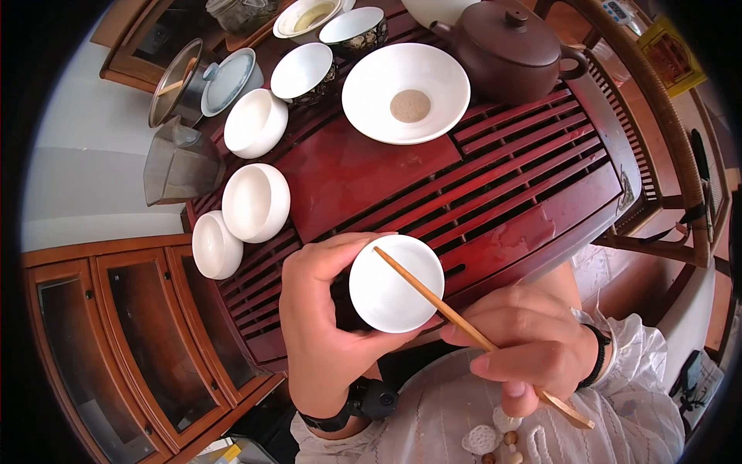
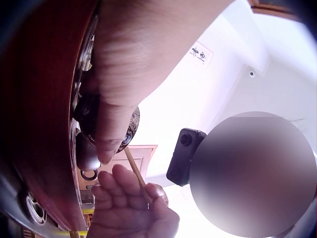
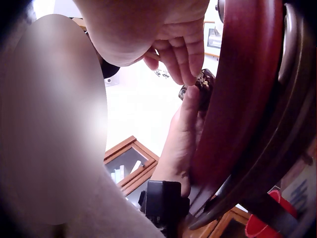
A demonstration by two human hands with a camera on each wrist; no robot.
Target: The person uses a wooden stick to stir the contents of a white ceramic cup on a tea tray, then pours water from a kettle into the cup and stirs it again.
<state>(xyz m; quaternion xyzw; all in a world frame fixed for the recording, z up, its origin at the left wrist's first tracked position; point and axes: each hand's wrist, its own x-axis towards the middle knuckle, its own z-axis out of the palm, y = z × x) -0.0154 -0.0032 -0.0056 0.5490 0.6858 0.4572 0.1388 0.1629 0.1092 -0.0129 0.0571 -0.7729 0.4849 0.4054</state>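
We curl our left hand [image 1: 315, 321] round a white-lined cup [image 1: 396, 290] near the table's [image 1: 348, 178] six o'clock edge; our right hand [image 1: 533, 336] pinches a stick [image 1: 434, 299], its tip at the cup's eleven o'clock. A bowl [image 1: 369, 97] sits at twelve, a teapot [image 1: 506, 58] at one.

Teapot [image 1: 506, 58] right of bowl [image 1: 369, 93] on tray [image 1: 348, 166], row of cups [image 1: 256, 203] left of bowl, pitcher [image 1: 182, 166] farther left

Three plain cups [image 1: 256, 203], three patterned cups [image 1: 396, 298] (one held), one whole wide bowl [image 1: 371, 97], one teapot [image 1: 502, 54], one clear pitcher [image 1: 178, 166].
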